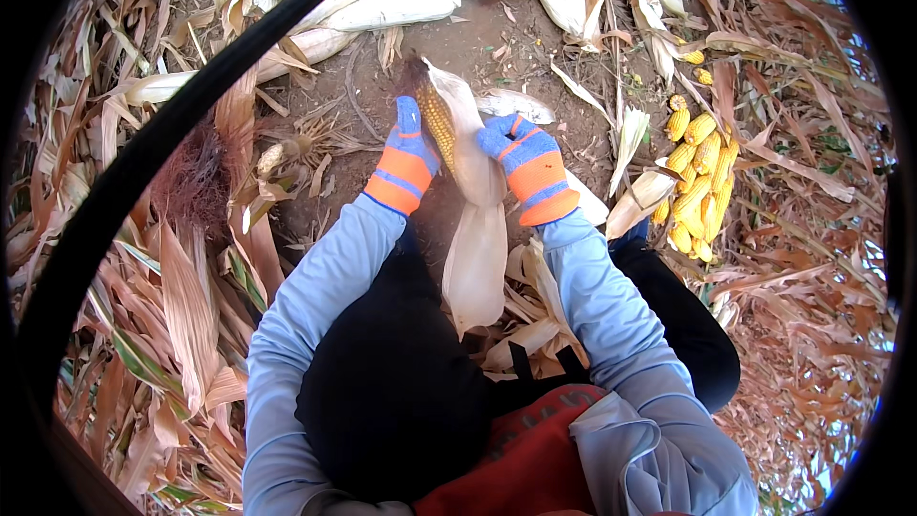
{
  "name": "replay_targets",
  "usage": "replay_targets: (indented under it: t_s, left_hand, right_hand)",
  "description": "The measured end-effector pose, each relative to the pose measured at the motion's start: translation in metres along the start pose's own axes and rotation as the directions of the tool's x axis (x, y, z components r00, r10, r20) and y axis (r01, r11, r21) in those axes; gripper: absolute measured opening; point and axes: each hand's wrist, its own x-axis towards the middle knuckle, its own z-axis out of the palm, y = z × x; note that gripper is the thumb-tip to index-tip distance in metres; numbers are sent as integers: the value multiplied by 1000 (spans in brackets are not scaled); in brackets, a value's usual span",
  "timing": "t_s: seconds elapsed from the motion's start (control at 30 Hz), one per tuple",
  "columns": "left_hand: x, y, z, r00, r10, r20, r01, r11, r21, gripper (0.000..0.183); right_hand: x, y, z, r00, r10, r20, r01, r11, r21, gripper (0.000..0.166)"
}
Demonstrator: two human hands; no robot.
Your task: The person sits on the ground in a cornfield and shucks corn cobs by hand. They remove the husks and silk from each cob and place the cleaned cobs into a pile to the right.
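Observation:
Between my two gloved hands is an ear of corn (438,125), its yellow kernels bare along the left side and dark silk at its tip. My left hand (406,147), in a blue and orange knit glove, grips the ear from the left with the thumb up along it. A pale husk (466,115) still covers the ear's right side, and a peeled husk leaf (476,265) hangs down toward my lap. My right hand (526,161), gloved alike, has its fingers curled on the husk's right edge. The ear's lower end is hidden by husk.
Husked yellow cobs (698,186) lie heaped at the right. Several ears in pale husks (390,7) lie along the far side. Dry husks and leaves (186,287) cover the ground at the left, near a clump of brown silk (197,175). A dark curved band (172,111) crosses the left.

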Motion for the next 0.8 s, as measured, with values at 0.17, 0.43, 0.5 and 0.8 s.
replay_targets:
  t_s: [0.17,0.43,0.5,0.8]
  left_hand:
    - [5,1,-1,983,164,80,-182,852,491,41]
    - [1,3,30,973,182,144,-231,716,659,38]
    - [1,4,32,964,194,180,-263,626,734,33]
    - [-2,14,13,940,21,-340,229,700,676,33]
  right_hand:
    - [-8,2,-4,1000,8,-16,-6,996,92,18]
    - [-13,1,-3,942,-335,23,333,920,-208,15]
    - [-15,-4,-2,887,-454,86,453,816,-359,13]
    - [-41,-18,-1,986,-110,-128,106,994,-39,13]
